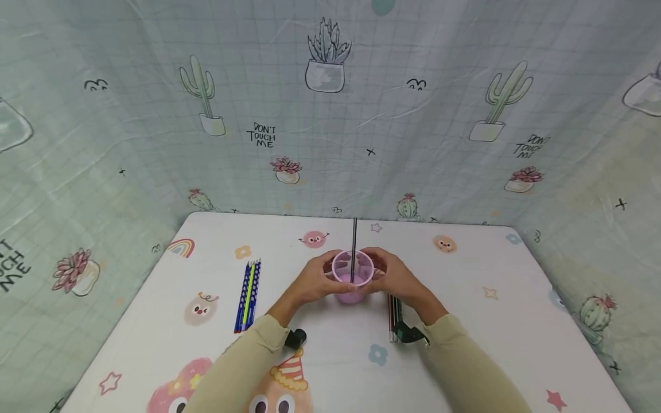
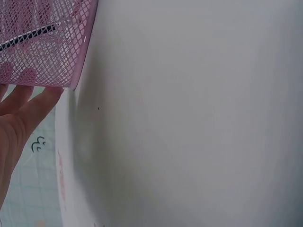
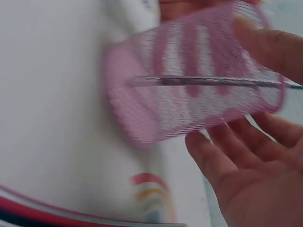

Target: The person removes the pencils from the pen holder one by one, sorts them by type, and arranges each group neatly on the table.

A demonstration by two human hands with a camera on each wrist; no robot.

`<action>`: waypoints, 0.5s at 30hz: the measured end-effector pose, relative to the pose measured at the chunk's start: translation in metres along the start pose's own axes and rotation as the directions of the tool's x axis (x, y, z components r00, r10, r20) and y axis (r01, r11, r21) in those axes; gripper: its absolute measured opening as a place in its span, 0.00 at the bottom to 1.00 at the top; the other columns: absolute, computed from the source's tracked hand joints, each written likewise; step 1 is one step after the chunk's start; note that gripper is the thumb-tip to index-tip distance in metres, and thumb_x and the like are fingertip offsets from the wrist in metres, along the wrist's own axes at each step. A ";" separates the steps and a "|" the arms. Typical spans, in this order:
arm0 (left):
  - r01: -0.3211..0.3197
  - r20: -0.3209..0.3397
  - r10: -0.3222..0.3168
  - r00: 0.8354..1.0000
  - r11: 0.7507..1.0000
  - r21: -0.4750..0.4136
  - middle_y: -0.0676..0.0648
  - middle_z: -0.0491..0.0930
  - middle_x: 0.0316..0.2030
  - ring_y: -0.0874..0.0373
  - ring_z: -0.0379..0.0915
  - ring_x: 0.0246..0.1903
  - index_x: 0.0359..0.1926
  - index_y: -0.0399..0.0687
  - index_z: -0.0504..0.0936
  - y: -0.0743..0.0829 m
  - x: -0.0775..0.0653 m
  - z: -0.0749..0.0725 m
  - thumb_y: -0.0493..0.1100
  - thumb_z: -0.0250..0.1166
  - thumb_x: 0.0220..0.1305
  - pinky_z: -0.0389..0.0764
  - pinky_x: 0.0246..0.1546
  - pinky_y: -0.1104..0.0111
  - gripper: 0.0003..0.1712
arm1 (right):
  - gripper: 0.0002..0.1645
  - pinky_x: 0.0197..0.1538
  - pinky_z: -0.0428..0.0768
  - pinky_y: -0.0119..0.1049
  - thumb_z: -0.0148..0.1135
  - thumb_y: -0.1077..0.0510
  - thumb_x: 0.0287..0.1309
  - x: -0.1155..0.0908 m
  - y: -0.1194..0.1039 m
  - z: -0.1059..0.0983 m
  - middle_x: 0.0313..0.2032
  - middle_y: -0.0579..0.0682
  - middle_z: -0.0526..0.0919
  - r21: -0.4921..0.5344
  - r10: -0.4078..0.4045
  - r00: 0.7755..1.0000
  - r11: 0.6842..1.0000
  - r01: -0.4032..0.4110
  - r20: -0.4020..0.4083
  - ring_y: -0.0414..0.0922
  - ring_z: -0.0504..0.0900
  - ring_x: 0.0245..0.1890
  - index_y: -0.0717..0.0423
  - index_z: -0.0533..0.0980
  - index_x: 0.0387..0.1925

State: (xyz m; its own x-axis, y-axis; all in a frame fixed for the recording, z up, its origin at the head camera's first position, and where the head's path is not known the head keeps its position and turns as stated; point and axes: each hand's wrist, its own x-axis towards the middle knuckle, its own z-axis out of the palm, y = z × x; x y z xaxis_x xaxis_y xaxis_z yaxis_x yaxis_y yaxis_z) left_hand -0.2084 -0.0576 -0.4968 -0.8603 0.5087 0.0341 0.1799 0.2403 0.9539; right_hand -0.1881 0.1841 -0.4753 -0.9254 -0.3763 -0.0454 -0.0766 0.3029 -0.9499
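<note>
A pink mesh pencil cup (image 1: 350,298) stands between both hands around the middle of the table. One dark pencil (image 1: 354,236) leans inside it and rises above the rim; in the right wrist view the pencil (image 3: 203,82) shows through the mesh. My left hand (image 1: 314,279) grips the cup's left side, and its fingers also show beside the cup (image 2: 47,61) in the left wrist view. From the right, my right hand (image 1: 399,277) holds the opposite side, thumb near the rim. Whether the base touches the table I cannot tell.
Blue pencils (image 1: 240,304) and a yellow-green pencil (image 1: 250,291) lie side by side left of the cup. Several dark and red pencils (image 1: 391,321) lie partly hidden below the right wrist. A patterned cloth (image 1: 330,126) hangs behind the white table (image 1: 444,367).
</note>
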 end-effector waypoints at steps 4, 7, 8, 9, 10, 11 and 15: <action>0.001 -0.004 -0.001 1.000 1.000 -0.016 0.45 0.80 0.64 0.44 0.78 0.66 0.70 0.50 0.74 0.001 0.002 0.000 0.44 0.83 0.52 0.83 0.64 0.53 0.45 | 0.50 0.73 0.76 0.49 0.67 0.74 0.50 0.002 -0.009 -0.015 0.73 0.64 0.70 0.120 -0.030 0.997 0.993 0.022 0.065 0.62 0.68 0.75 0.63 0.61 0.75; -0.004 -0.008 0.004 1.000 1.000 -0.019 0.44 0.80 0.65 0.43 0.78 0.66 0.70 0.49 0.74 0.001 0.002 0.000 0.43 0.83 0.52 0.82 0.64 0.52 0.45 | 0.44 0.69 0.79 0.38 0.60 0.74 0.57 0.006 -0.015 -0.019 0.73 0.64 0.70 0.129 -0.026 0.998 0.991 0.019 0.052 0.61 0.69 0.75 0.63 0.60 0.76; -0.006 -0.009 0.006 1.000 1.000 -0.018 0.43 0.80 0.65 0.43 0.78 0.66 0.70 0.48 0.74 0.001 0.002 0.001 0.43 0.83 0.53 0.82 0.64 0.52 0.44 | 0.42 0.68 0.79 0.36 0.58 0.72 0.60 0.007 -0.018 -0.019 0.72 0.64 0.71 0.123 -0.018 0.999 0.992 0.014 0.037 0.61 0.70 0.75 0.63 0.61 0.76; -0.004 -0.006 0.003 1.000 1.000 -0.016 0.44 0.80 0.65 0.43 0.78 0.66 0.70 0.48 0.74 0.001 0.002 0.001 0.43 0.83 0.53 0.83 0.64 0.53 0.44 | 0.39 0.67 0.80 0.34 0.58 0.71 0.63 0.009 -0.019 -0.017 0.72 0.63 0.72 0.116 -0.010 1.000 0.993 0.008 0.017 0.60 0.71 0.74 0.62 0.62 0.75; -0.002 -0.006 0.001 1.000 1.000 -0.014 0.44 0.80 0.65 0.43 0.78 0.66 0.70 0.48 0.74 0.001 0.001 0.001 0.44 0.83 0.53 0.83 0.64 0.53 0.44 | 0.37 0.67 0.80 0.33 0.58 0.69 0.65 0.011 -0.020 -0.015 0.71 0.63 0.73 0.111 -0.003 1.000 0.994 0.003 -0.003 0.59 0.72 0.73 0.61 0.63 0.75; 0.004 -0.004 -0.004 1.000 1.000 -0.009 0.45 0.80 0.66 0.44 0.78 0.66 0.70 0.49 0.74 0.001 0.001 0.001 0.44 0.83 0.53 0.83 0.63 0.54 0.44 | 0.35 0.67 0.80 0.34 0.58 0.67 0.67 0.013 -0.022 -0.013 0.70 0.63 0.75 0.101 -0.003 1.000 0.995 0.005 -0.025 0.59 0.74 0.72 0.62 0.64 0.74; 0.019 -0.005 -0.019 1.000 1.000 0.018 0.48 0.79 0.67 0.47 0.77 0.66 0.70 0.52 0.74 0.001 0.000 0.002 0.46 0.83 0.52 0.84 0.63 0.56 0.45 | 0.30 0.67 0.81 0.39 0.63 0.63 0.70 0.023 -0.028 -0.002 0.64 0.62 0.80 0.075 0.013 0.989 0.997 -0.002 -0.149 0.57 0.80 0.66 0.62 0.70 0.70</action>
State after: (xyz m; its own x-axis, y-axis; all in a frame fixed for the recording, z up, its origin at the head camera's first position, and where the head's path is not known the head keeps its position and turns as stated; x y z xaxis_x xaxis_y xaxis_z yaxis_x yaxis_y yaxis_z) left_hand -0.2074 -0.0559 -0.4958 -0.8656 0.5003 0.0178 0.1725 0.2648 0.9488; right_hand -0.2078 0.1682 -0.4488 -0.9712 -0.2378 -0.0112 -0.0467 0.2368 -0.9704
